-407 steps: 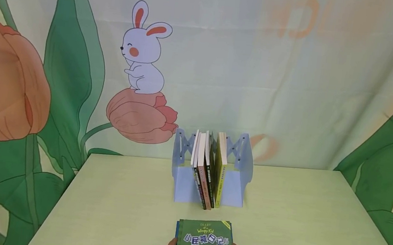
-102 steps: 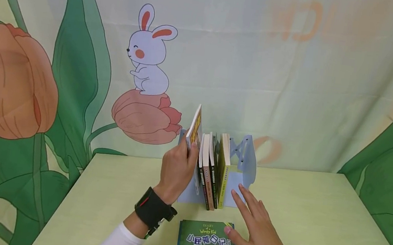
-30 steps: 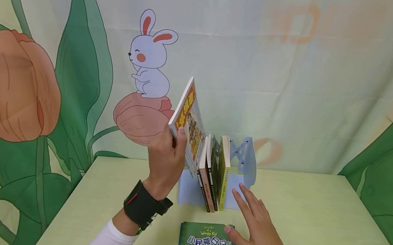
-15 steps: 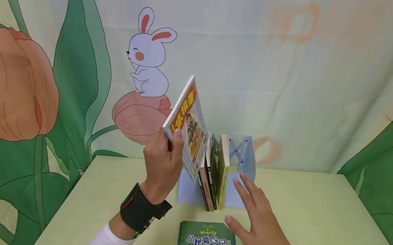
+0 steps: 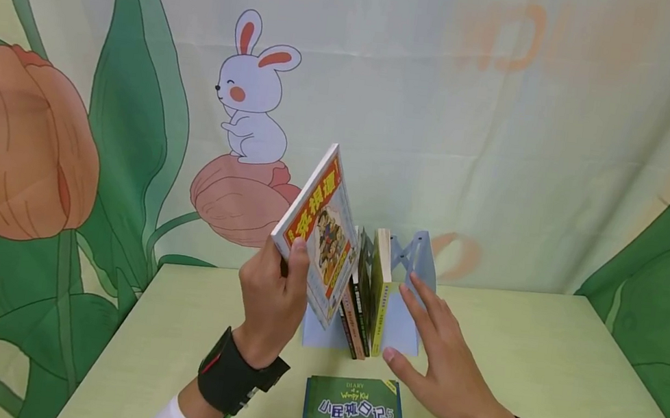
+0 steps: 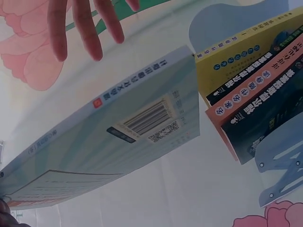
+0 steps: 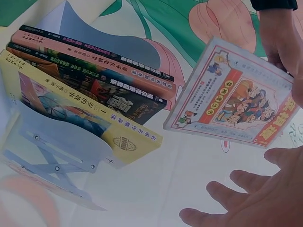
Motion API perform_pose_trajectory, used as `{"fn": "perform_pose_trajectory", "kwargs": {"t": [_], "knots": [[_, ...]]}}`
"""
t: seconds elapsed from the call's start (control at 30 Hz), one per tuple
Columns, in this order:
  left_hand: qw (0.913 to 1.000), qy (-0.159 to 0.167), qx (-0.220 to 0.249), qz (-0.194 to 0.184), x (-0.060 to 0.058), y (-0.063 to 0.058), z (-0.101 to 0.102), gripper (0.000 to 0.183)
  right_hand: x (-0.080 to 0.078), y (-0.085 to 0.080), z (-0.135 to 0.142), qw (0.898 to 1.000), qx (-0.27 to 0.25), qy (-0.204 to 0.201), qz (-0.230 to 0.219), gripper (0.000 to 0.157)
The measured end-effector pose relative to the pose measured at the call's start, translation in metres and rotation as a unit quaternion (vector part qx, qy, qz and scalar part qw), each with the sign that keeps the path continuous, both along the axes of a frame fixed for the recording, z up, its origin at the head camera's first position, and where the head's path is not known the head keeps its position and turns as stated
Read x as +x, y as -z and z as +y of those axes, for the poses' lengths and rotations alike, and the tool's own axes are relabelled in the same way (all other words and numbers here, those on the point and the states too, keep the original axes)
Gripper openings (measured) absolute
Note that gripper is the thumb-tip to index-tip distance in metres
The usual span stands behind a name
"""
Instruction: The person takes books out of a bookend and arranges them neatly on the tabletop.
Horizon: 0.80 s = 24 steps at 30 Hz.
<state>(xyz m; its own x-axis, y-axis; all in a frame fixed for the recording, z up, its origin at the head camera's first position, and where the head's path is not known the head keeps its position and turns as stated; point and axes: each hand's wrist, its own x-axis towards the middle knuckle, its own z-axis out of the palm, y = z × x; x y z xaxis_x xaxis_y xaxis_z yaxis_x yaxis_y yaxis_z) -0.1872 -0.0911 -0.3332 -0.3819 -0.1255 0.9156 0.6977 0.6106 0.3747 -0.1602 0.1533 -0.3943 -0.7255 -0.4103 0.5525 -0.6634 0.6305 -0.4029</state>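
Note:
My left hand point(image 5: 272, 291) grips a thin pale book point(image 5: 334, 236) by its near end, the thumb lying on the cover. That cover has a red and yellow title above a picture of cartoon figures. The book is in the air, tilted, just left of several upright books point(image 5: 381, 321) in a light blue bookend rack point(image 5: 321, 331). Its barcoded back point(image 6: 147, 120) shows in the left wrist view. To the right of the books my right hand point(image 5: 441, 366) hovers, fingers spread and holding nothing. In the right wrist view, a gap separates the right fingertips point(image 7: 218, 189) from the held book point(image 7: 232, 94).
A green-covered book point(image 5: 352, 411) lies flat on top of a blue one at the table's near edge. The pale table point(image 5: 540, 370) stretches to both sides. A printed cloth point(image 5: 415, 108) with a rabbit and tulips hangs behind.
Both hands were at the green book earliest. Since then my left hand has lifted the pale book from the rack's left end, then lowered and turned it slightly. My right hand has risen a little.

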Motion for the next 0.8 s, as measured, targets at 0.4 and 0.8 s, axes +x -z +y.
{"fn": "perform_pose_trajectory", "kwargs": {"t": [0.4, 0.8], "knots": [[0.9996, 0.029, -0.002, -0.003, 0.017, 0.006, 0.0, 0.041, -0.001, -0.007, -0.002, 1.0, -0.026, 0.005, 0.014, 0.083], [0.9988, 0.042, 0.002, -0.026, 0.033, 0.016, 0.001, 0.036, 0.0, -0.009, -0.004, 0.999, -0.035, 0.012, -0.013, 0.083]]}}
